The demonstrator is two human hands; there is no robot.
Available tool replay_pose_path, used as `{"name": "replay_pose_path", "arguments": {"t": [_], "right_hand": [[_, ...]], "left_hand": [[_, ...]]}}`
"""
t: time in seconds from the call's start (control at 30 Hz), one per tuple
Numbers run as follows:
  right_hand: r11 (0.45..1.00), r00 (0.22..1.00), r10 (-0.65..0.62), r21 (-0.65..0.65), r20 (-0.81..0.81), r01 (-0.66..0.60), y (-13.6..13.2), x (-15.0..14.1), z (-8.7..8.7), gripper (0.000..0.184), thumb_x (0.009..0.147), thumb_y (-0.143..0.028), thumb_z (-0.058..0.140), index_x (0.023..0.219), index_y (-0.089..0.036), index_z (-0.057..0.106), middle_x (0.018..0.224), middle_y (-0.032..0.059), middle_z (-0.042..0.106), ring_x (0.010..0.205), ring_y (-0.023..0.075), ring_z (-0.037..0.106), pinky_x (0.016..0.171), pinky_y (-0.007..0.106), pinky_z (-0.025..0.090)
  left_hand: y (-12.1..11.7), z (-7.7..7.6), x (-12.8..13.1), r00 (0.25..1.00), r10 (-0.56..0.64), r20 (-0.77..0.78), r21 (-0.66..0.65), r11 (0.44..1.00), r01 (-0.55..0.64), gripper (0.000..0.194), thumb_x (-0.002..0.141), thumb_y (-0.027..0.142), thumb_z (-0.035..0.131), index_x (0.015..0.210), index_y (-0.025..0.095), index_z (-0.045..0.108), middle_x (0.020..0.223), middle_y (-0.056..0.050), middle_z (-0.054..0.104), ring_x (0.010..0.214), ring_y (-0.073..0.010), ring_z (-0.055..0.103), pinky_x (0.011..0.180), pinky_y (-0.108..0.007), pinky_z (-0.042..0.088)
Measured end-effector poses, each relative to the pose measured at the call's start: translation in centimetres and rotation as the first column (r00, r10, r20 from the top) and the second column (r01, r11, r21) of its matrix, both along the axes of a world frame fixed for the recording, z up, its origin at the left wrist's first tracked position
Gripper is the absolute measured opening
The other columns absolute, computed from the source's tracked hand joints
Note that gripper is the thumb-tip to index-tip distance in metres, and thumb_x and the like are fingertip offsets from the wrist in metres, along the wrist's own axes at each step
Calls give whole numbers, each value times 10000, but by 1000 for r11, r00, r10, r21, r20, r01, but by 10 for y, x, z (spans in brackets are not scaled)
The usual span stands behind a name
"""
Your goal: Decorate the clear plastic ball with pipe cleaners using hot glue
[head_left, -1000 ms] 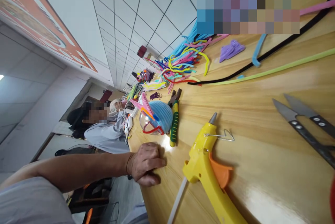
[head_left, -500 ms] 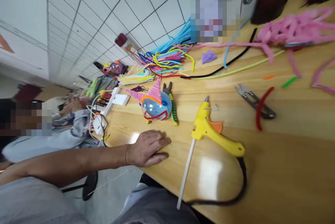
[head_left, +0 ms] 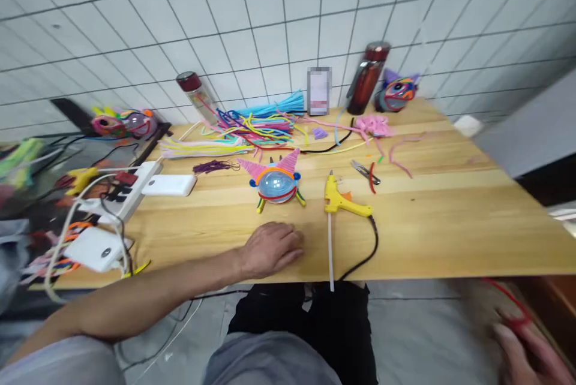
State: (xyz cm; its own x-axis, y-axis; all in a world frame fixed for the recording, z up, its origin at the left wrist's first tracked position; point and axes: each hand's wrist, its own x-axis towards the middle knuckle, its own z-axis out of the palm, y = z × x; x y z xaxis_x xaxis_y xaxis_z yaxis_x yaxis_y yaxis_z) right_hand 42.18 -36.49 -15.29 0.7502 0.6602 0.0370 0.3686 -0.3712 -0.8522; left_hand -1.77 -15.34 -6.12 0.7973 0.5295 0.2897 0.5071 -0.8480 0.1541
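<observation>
My left hand rests palm down on the wooden table, its fingers loosely extended and holding nothing. Just beyond it sits a clear, rounded ornament with pink pipe-cleaner ears, an orange band, blue knobs and a red curved line. Pliers with green and yellow handles lie behind and partly under this ornament. To the right of my left hand lies a yellow glue gun with a glue stick in its back end. Low at the right, beyond the table edge, my right hand is blurred and pinches a red pipe cleaner.
Bundled pipe cleaners lie along the wall. Thread snips lie right of the glue gun. A red flask and a finished ornament stand at the back. At left are a power strip, power banks and cables.
The view has swung right and levelled out. My right hand with the red pipe cleaner has come into sight at the lower right. My left hand still rests on the table.
</observation>
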Motion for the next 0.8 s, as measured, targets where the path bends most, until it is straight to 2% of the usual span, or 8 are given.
{"name": "replay_pose_path", "arguments": {"t": [0.03, 0.1, 0.17, 0.3, 0.43, 0.53, 0.67, 0.8], "right_hand": [[993, 991, -120, 21, 50, 119, 8, -14, 23, 525, 845, -782, 720, 1243, -441, 752, 949, 119, 779, 872, 361, 746, 663, 526, 590], [997, 997, 70, 34, 46, -71, 27, -45, 65, 524, 797, -731, 786, 1136, -332, 786, 960, 115, 796, 898, 340, 763, 790, 497, 632], [971, 971, 226, 64, 82, -232, 47, -76, 98, 509, 792, -709, 797, 1072, -284, 785, 906, 86, 796, 835, 295, 764, 805, 445, 643], [888, 881, 448, 35, 150, -458, 75, -123, 138, 397, 873, -637, 775, 982, -255, 769, 905, 70, 799, 819, 244, 764, 742, 342, 627], [748, 738, 661, -51, 137, -661, 97, -159, 163, 266, 952, -502, 733, 998, -242, 762, 851, 33, 761, 768, 192, 709, 717, 287, 589], [657, 650, 753, -81, 101, -749, 109, -181, 175, 207, 986, -428, 684, 967, -232, 748, 837, 18, 742, 744, 169, 671, 708, 269, 560], [616, 613, 787, -94, 62, -782, 118, -201, 179, 184, 969, -390, 678, 961, -220, 749, 820, 13, 733, 731, 164, 645, 695, 269, 517], [615, 613, 789, -92, 54, -783, 123, -211, 172, 188, 939, -384, 673, 914, -212, 746, 798, 14, 721, 734, 172, 630, 689, 280, 477]], "left_hand": [[0, 0, 0, 999, -24, 28, -1, 1000, 24, 328, 1128, 403, 450, 1145, 181, 691, 875, -72, 732, 789, -210, 718, 729, -318, 572], [1, 0, 1, 992, -70, 109, 20, 997, 68, 302, 1125, 381, 455, 1144, 180, 680, 872, -72, 741, 769, -209, 720, 705, -314, 568], [1, 0, 3, 969, -115, 218, 54, 993, 106, 274, 1124, 363, 469, 1177, 175, 661, 922, -83, 770, 802, -213, 746, 722, -315, 582], [1, 1, 6, 878, -168, 448, 41, 985, 168, 221, 1098, 280, 524, 1274, 169, 599, 946, -67, 768, 808, -201, 754, 705, -307, 588], [0, 2, 7, 783, -92, 615, -59, 985, 162, 371, 1090, 311, 529, 1429, 161, 505, 964, -60, 731, 778, -185, 731, 696, -307, 595], [0, 3, 7, 747, -112, 655, -60, 978, 200, 436, 1080, 408, 561, 1426, 146, 514, 951, -58, 735, 734, -179, 722, 672, -305, 594], [2, 4, 8, 735, -144, 663, -25, 977, 213, 160, 1103, 291, 542, 1154, 181, 646, 822, -21, 740, 681, -147, 713, 675, -260, 572], [1, 4, 8, 727, -119, 676, -26, 982, 185, 155, 1103, 236, 528, 1103, 175, 671, 810, -20, 747, 688, -131, 717, 661, -233, 550]]}}
